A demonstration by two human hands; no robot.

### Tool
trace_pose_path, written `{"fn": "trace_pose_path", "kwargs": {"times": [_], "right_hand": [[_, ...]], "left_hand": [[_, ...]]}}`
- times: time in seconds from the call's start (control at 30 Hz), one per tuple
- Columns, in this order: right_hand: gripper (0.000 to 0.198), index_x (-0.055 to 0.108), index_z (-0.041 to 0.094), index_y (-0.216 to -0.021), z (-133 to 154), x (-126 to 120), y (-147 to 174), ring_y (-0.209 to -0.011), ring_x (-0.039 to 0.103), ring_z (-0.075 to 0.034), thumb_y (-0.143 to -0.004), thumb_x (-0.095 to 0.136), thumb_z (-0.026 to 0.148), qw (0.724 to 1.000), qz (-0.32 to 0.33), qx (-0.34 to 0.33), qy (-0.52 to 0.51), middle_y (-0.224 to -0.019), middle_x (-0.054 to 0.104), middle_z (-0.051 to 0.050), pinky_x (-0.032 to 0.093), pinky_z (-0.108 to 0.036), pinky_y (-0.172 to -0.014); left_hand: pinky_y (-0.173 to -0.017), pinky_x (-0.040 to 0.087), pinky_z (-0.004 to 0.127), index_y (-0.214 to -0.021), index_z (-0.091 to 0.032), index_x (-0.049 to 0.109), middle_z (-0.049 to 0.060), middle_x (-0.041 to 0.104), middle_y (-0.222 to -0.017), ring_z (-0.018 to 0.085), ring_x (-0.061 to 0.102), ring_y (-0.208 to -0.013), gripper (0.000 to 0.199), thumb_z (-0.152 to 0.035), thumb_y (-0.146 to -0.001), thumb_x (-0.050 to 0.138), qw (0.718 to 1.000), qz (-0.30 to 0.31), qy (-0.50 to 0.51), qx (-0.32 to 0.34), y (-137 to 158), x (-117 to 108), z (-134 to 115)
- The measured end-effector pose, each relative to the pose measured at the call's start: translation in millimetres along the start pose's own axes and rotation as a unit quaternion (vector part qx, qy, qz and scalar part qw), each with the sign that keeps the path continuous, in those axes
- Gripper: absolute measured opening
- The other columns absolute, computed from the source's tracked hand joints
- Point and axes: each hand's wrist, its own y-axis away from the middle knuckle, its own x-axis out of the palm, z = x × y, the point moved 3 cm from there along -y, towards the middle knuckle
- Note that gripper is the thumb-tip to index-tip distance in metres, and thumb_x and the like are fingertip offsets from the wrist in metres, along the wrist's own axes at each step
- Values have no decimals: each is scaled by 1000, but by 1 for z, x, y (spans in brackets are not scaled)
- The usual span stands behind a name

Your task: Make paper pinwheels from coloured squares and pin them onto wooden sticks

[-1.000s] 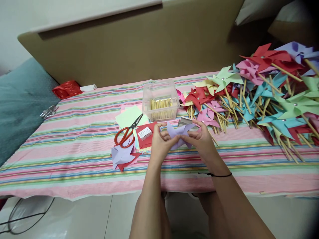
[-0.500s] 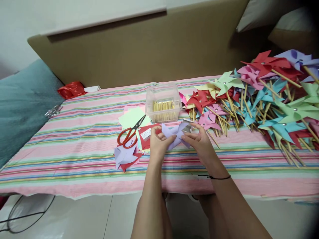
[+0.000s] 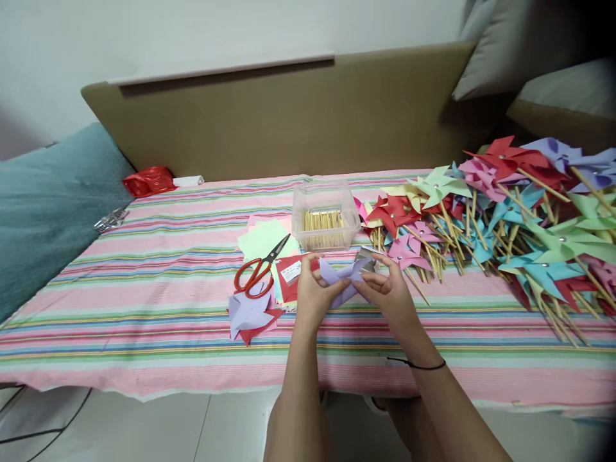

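Both hands meet over the striped cloth, nearer its near edge than its far one. The left hand has its grip clamped on the left part of a folded light-purple paper, thumb towards the middle; the right hand pinches the same paper from the other side. A dark cord circles the right wrist. Just beyond the right fingers sits a small grey object, partly hidden.

To the left of the left hand lie red-handled scissors, blades pointing towards the cloth's far edge, across pale-green sheets. A red sheet bearing a white label is near them, with purple cut paper towards the near edge.

Beyond the hands stands a clear plastic box containing short sticks. Finished pinwheels on sticks crowd the right end.
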Motion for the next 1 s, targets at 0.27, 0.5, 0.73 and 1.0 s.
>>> {"fn": "trace_pose_path", "kwargs": {"times": [0.27, 0.5, 0.73, 1.0], "right_hand": [[38, 59, 21, -100, 26, -3, -9, -82, 70, -20, -73, 76, 42, 994, -69, -69, 38, -88, 74, -5, 54, -38, -85], [17, 66, 15, -98, 86, 51, -115, -93, 68, -18, -90, 51, 21, 882, 50, -159, 441, -101, 71, -8, 53, -30, -84], [21, 65, 13, -104, 51, 97, -200, -92, 65, -20, -90, 61, 28, 778, 162, -6, 607, -106, 66, -8, 54, -36, -81], [35, 57, 14, -120, 4, 124, -229, -104, 61, -23, -91, 61, 32, 709, 178, 84, 677, -122, 58, -12, 52, -41, -87]], "left_hand": [[-64, 49, 23, -107, -20, 46, -6, 62, -68, 10, 61, -59, 69, -23, -51, 86, 986, -119, 115, 34, -4, -31, -10], [-71, 49, 20, -102, -20, 47, -5, 64, -74, 8, 64, -68, 64, -20, -52, 87, 968, -147, 200, 23, -7, -43, -9], [-70, 53, 21, -101, -22, 49, -3, 67, -81, 10, 67, -71, 61, -18, -53, 87, 941, -170, 292, 1, -9, -51, -6], [-79, 53, 20, -104, -25, 57, -4, 66, -88, 8, 66, -77, 52, -19, -59, 84, 926, -161, 342, 15, -10, -69, -8]]}}
